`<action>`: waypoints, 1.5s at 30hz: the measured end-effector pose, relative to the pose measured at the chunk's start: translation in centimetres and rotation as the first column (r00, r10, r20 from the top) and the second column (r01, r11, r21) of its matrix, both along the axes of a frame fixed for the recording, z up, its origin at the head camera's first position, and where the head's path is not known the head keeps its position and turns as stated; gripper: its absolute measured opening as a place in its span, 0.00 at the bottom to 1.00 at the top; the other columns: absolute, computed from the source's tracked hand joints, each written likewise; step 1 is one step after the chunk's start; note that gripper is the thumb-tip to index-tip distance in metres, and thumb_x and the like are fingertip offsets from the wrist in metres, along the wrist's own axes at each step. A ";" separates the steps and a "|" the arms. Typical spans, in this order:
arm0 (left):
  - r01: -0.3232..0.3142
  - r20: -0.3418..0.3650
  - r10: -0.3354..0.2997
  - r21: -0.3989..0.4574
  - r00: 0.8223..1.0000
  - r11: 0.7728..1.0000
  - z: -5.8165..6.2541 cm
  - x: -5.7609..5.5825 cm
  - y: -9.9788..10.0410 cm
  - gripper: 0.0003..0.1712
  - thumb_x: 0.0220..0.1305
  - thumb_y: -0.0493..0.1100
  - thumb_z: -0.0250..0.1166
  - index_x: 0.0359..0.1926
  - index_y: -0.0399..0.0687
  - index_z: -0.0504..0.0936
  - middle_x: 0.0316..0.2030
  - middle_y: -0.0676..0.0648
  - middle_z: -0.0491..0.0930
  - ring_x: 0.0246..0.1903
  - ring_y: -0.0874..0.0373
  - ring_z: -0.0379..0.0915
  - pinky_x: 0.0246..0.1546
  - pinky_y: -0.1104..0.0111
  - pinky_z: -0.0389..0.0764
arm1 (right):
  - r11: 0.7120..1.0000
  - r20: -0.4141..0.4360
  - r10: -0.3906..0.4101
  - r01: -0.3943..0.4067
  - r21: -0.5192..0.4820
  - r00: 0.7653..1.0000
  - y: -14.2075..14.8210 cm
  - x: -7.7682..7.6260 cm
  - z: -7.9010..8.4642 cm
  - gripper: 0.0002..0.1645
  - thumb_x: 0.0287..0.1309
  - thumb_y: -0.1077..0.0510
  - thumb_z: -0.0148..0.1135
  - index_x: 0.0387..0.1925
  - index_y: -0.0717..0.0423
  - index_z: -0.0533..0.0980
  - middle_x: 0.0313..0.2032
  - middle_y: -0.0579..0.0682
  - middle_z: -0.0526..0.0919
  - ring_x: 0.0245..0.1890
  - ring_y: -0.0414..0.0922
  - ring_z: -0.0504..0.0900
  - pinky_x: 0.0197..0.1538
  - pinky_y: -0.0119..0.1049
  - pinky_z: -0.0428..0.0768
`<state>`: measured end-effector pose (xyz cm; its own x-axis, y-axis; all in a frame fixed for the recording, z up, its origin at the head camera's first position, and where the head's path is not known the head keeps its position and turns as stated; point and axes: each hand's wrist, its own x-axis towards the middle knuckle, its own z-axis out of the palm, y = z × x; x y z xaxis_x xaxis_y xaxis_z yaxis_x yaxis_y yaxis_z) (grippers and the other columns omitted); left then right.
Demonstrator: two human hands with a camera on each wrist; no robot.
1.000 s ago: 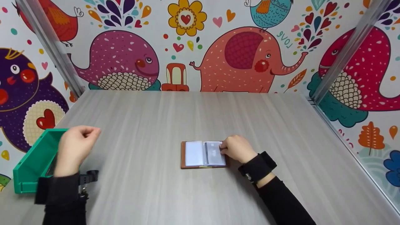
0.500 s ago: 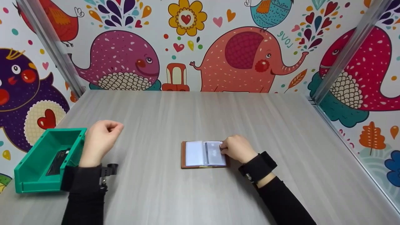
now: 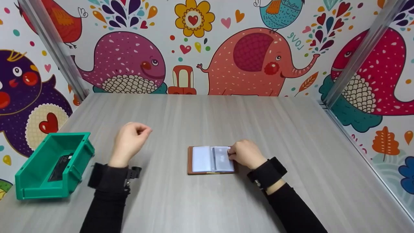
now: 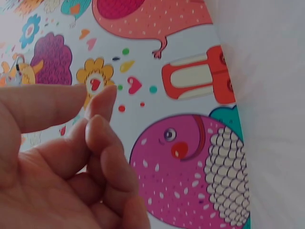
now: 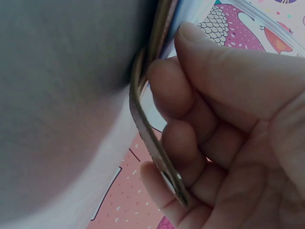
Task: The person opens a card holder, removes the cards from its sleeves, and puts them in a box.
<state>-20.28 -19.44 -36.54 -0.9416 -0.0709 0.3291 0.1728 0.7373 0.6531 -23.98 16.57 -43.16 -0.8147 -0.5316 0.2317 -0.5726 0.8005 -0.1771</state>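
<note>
A brown card holder [image 3: 190, 160] lies open on the table, its clear plastic sleeves [image 3: 201, 159] facing up. Faint lettering shows through the right-hand sleeve. My right hand [image 3: 247, 153] pinches the holder's right edge; in the right wrist view the thumb [image 5: 214, 55] presses on the sleeves while the other fingers curl at the bent brown cover [image 5: 148, 126]. My left hand [image 3: 128, 141] hovers over the table to the left of the holder. Its fingers are loosely curled, and the left wrist view shows a gap between thumb [image 4: 52, 107] and index finger, with nothing in it.
On the left stands a green plastic bin [image 3: 42, 193], in which a black card [image 3: 60, 167] marked VIP lies. Walls printed with cartoon animals border the grey table [image 3: 207, 119] at the back and sides, with metal posts [image 3: 359, 58] at the corners.
My left hand has moved right, from over the green bin toward the card holder, uncovering the bin and the black card. The right hand and the holder have stayed put.
</note>
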 end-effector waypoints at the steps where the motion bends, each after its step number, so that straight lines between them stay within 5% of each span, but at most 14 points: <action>1: 0.003 0.000 -0.003 -0.003 1.000 1.000 -0.1 -0.2 0.4 0.13 0.66 0.41 0.62 0.41 0.35 0.87 0.38 0.38 0.82 0.36 0.46 0.76 0.40 0.55 0.73 | 1.000 0.002 -0.002 0.002 0.001 1.000 0.0 0.0 0.0 0.05 0.42 0.61 0.78 0.23 0.53 0.86 0.24 0.48 0.85 0.24 0.47 0.79 0.31 0.44 0.76; 12: 0.040 0.000 -0.040 -0.031 0.999 0.999 -1.3 -1.1 3.8 0.10 0.63 0.40 0.62 0.38 0.40 0.88 0.35 0.42 0.83 0.37 0.46 0.76 0.49 0.46 0.64 | 1.000 0.002 -0.012 0.012 0.004 1.000 0.0 0.1 0.1 0.05 0.42 0.61 0.78 0.24 0.53 0.87 0.26 0.48 0.85 0.26 0.49 0.81 0.33 0.46 0.77; 45: 0.156 -0.022 -0.163 -0.206 0.986 0.966 -4.1 -1.0 10.3 0.04 0.58 0.40 0.70 0.29 0.45 0.88 0.29 0.49 0.82 0.34 0.49 0.75 0.37 0.55 0.65 | 1.000 0.002 -0.001 0.001 0.006 1.000 0.0 0.0 0.0 0.05 0.42 0.61 0.78 0.24 0.52 0.86 0.24 0.47 0.84 0.24 0.47 0.80 0.30 0.45 0.76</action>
